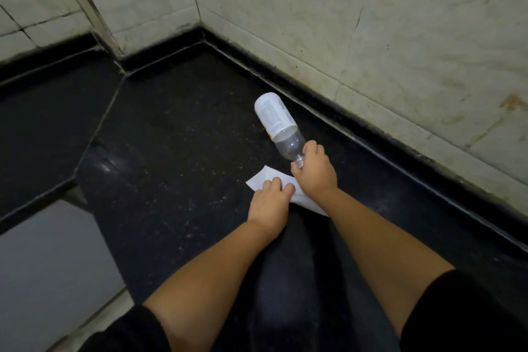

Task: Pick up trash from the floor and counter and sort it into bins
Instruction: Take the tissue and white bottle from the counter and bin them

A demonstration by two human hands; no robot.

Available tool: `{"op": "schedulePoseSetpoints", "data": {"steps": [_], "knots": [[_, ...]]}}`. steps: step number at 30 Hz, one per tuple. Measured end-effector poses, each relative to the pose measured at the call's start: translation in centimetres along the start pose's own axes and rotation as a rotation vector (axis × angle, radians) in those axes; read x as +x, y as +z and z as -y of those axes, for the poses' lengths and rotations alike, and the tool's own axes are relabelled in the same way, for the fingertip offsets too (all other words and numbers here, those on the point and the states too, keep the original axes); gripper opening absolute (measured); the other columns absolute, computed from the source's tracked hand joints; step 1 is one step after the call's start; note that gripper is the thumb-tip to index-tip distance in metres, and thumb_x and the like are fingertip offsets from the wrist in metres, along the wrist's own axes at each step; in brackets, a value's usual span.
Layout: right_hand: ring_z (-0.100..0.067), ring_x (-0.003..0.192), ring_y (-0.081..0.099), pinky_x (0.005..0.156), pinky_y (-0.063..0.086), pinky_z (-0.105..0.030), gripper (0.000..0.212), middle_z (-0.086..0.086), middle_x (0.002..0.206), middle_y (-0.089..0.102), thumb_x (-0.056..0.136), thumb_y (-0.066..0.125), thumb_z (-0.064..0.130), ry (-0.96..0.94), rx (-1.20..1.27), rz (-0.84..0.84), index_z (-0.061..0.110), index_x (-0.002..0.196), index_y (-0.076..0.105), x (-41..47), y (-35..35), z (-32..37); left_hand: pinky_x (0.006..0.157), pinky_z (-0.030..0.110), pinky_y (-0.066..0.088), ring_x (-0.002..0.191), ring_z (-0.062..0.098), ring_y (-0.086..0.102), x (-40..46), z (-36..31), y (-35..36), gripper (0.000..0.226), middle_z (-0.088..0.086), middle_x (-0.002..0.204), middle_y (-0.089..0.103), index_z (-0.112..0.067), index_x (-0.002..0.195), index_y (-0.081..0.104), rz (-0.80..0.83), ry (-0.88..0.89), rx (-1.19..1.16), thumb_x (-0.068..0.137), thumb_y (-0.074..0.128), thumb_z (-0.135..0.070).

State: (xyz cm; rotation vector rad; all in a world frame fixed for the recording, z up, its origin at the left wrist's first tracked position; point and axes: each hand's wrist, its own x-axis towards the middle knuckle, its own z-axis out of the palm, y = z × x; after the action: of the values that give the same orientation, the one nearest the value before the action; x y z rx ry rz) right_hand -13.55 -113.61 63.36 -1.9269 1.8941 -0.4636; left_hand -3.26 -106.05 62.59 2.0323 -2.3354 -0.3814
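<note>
The fingers [310,148] of the right hand [315,171] are curled closed around the neck of the plastic bottle [278,123], at the capless mouth end. The fingers [278,183] of the left hand [270,204] are bent down onto the white paper [264,177]; whether they pinch it or only press it flat cannot be determined. Landmark: the bottle. It lies on its side on the dark desk [171,137], base pointing away from the person toward the tiled wall [371,23], just short of the raised black edge strip along that wall. The paper lies just beside the bottle mouth, on the near side, partly under the right wrist. Contents: the clear section of the bottle appears empty; the labelled section is opaque. Progress, as a judgement: the task is at the pick-up stage. Both items are still in contact with the desk; neither is lifted or sorted. No bin is in view, so carrying and sorting remain outstanding.
</note>
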Motion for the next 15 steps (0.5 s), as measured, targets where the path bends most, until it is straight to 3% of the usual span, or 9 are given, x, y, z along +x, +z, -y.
{"op": "schedulePoseSetpoints", "data": {"steps": [4, 8, 15], "knots": [[-0.036, 0.097, 0.059, 0.071, 0.045, -0.037, 0.039, -0.017, 0.121, 0.046, 0.087, 0.061, 0.022, 0.020, 0.048, 0.051, 0.005, 0.116, 0.041, -1.8, -0.4, 0.0, 0.079, 0.037, 0.045, 0.110, 0.027, 0.045, -2.7, 1.5, -0.2, 0.031, 0.011, 0.117, 0.045, -0.009, 0.119, 0.048, 0.076, -0.038, -0.067, 0.089, 0.045, -0.002], [-0.034, 0.099, 0.058, 0.080, 0.048, -0.037, 0.042, -0.019, 0.125, 0.044, 0.085, 0.062, 0.020, 0.067, 0.133, 0.124, 0.003, 0.117, 0.040, -4.8, -1.9, 2.2, 0.081, 0.038, 0.045, 0.112, 0.026, 0.046, -7.6, 4.0, -1.9, 0.028, 0.011, 0.118, 0.045, -0.008, 0.116, 0.050, 0.089, -0.116, -0.096, 0.090, 0.042, -0.004], [-0.030, 0.090, 0.052, 0.073, 0.039, -0.032, 0.040, -0.020, 0.123, 0.045, 0.085, 0.062, 0.018, -0.164, 0.115, 0.275, 0.001, 0.115, 0.042, -14.5, -0.8, 11.6, 0.082, 0.039, 0.046, 0.109, 0.030, 0.051, -21.7, 11.9, -5.2, 0.024, 0.014, 0.118, 0.048, -0.004, 0.110, 0.054, -0.062, -0.439, -0.145, 0.088, 0.046, 0.001]]}}
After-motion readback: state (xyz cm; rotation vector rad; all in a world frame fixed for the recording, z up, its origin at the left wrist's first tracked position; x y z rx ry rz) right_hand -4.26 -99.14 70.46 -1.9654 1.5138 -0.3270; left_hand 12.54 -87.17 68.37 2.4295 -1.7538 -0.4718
